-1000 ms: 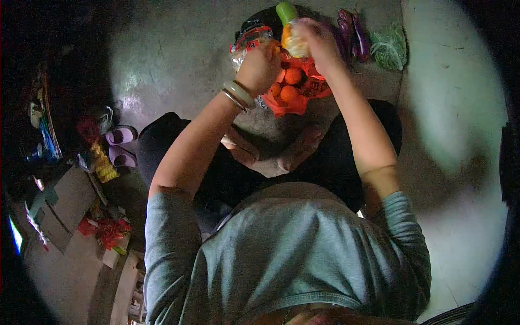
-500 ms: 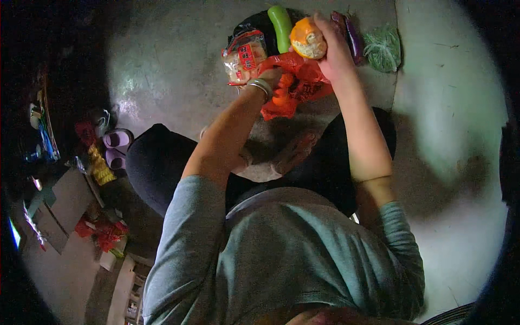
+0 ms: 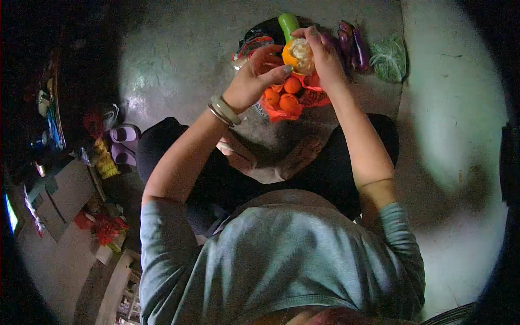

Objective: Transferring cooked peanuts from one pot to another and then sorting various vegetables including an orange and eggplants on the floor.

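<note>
My right hand [image 3: 326, 58] holds a partly peeled orange [image 3: 301, 54] over a red plastic bag [image 3: 286, 114]. White pith shows on its top and right, and orange peel remains on the left. My left hand [image 3: 259, 75], with a bangle at the wrist, is beside the fruit. Its fingers are curved and apart, and the thumb tip reaches the orange's lower left edge. In the open mouth of the bag lie several small orange fruits [image 3: 288, 102]. Behind the left hand, a clear snack package [image 3: 242, 57] is mostly hidden.
A green gourd [image 3: 288, 26] rests on something black behind the orange. Purple eggplants [image 3: 356, 50] and a clear bag of greens [image 3: 391, 58] lie to the right. Purple slippers [image 3: 124, 145] stand left, near a yellow item [image 3: 105, 160]. My knees flank the red bag.
My left hand has lifted out of the red bag up to the orange, uncovering the small fruits. The orange has moved slightly left and down, its pith side now turned upward.
</note>
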{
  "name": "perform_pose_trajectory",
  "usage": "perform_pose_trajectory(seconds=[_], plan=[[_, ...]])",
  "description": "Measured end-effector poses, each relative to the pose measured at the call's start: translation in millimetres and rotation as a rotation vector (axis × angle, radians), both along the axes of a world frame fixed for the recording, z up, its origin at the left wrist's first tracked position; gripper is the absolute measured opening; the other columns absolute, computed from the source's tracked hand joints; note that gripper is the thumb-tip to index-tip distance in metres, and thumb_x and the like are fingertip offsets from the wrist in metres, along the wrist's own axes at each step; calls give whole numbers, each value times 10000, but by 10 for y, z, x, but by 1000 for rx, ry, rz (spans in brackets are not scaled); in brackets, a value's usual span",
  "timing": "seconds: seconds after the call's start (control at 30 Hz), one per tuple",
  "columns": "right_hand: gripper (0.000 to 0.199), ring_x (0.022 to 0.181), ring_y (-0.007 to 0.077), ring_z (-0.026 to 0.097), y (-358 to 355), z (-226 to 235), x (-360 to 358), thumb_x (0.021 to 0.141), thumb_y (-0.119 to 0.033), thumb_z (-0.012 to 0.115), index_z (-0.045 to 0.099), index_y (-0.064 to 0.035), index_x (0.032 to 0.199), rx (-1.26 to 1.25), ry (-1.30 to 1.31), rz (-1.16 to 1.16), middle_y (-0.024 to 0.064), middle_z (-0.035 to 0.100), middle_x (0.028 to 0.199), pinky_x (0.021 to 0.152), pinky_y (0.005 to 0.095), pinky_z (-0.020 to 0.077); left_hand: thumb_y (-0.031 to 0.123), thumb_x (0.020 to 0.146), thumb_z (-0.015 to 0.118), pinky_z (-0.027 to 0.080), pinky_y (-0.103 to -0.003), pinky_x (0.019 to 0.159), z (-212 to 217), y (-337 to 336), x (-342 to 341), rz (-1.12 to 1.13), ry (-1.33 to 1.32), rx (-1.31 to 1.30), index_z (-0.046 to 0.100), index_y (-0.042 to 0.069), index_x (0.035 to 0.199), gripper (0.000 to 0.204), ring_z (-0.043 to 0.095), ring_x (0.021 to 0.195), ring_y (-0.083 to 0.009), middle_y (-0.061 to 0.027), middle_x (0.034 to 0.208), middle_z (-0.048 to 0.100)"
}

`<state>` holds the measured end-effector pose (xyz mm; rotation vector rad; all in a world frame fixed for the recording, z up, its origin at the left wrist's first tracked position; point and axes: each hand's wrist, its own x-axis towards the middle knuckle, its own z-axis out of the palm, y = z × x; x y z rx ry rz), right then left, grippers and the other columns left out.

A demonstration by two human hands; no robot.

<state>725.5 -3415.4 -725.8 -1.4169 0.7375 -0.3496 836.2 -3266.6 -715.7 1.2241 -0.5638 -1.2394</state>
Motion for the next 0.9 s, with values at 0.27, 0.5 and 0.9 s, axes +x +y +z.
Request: perform_pose_trajectory(seconds=[0.27, 0.5, 0.9], plan=[[567, 896, 185, 568, 147, 56, 130, 915, -542, 368, 553, -29, 1072, -367, 107, -38, 114, 606, 946, 809, 282, 419, 116, 835, 622, 472, -279, 854, 24, 18, 10, -45, -352, 15, 395, -22, 1285, 522, 564, 987, -147, -92, 1116, 563], [434, 716, 284, 631, 277, 81, 184, 896, -471, 470, 516, -67, 1049, -598, 124, -18, 118, 612, 760, 640, 378, 479, 130, 714, 613, 494, -356, 736, -67, 1, 11, 68, -637, 14, 503, -58, 1117, 458, 631, 839, -308, -203, 904, 613], [442, 699, 234, 603, 257, 47, 288, 896, -474, 480, 529, -59, 1040, -479, 12, -68, 100, 605, 764, 644, 326, 454, 29, 807, 504, 491, -315, 788, -82, 49, 95, 1, -342, 86, 382, -42, 1247, 462, 605, 873, -219, -148, 989, 585]])
